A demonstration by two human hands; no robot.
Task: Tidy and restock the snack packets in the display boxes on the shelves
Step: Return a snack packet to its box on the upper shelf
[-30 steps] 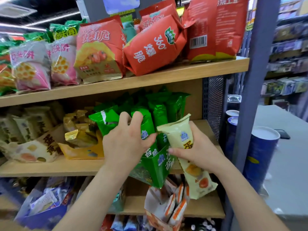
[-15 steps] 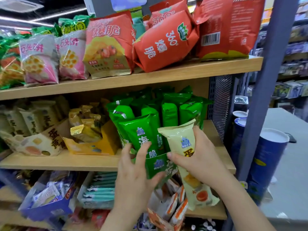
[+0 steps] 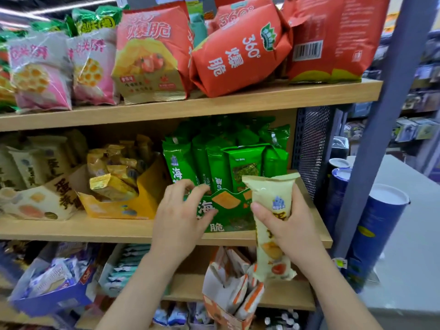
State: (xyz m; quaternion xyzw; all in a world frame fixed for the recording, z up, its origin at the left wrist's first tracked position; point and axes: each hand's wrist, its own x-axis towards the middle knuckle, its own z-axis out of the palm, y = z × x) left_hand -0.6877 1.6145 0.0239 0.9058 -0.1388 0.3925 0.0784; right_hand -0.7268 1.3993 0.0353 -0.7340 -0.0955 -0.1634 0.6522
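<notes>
Setting: shop aisle, wooden shelving on a grey upright post (image 3: pixel 385 115), with a black mesh side panel (image 3: pixel 312 148) at the right end.
Top shelf (image 3: pixel 214 103): red snack bags (image 3: pixel 238 51) leaning on one another, pink bags (image 3: pixel 40 70) at the left.
Middle shelf (image 3: pixel 95 231): pale wood; from the left, a cream display box (image 3: pixel 40 201), a yellow display box (image 3: pixel 133 206) holding gold packets (image 3: pixel 112 184), and a green display box (image 3: pixel 228 210) at the right end.
Green display box: at the front edge of the middle shelf, just beside the yellow one, packed with upright green seaweed packets (image 3: pixel 242 163).
Lower shelf (image 3: pixel 273 291): blue display box (image 3: pixel 52 298) at the left, orange-and-white box (image 3: pixel 226 282) of packets leaning out at the right front.
Right of the shelving: blue tubes (image 3: pixel 376 229) with white lids beside the post, grey counter (image 3: pixel 409 234) beyond.
Open room: bare strip of board in front of the cream and yellow boxes; narrow gap between the green box and the mesh panel.
Left hand (image 3: pixel 181 217): forearm reaching up from below, fingers curled over the green box's front lip near its left corner, thumb pressed on the printed face, gripping the box.
Right hand (image 3: pixel 290 229): closed round a cream packet (image 3: pixel 271 194), held upright in front of the green box's right half.
Cream packet: in no box, lower end hanging past the shelf edge above the orange-and-white box; contact with the green box cannot be told.
</notes>
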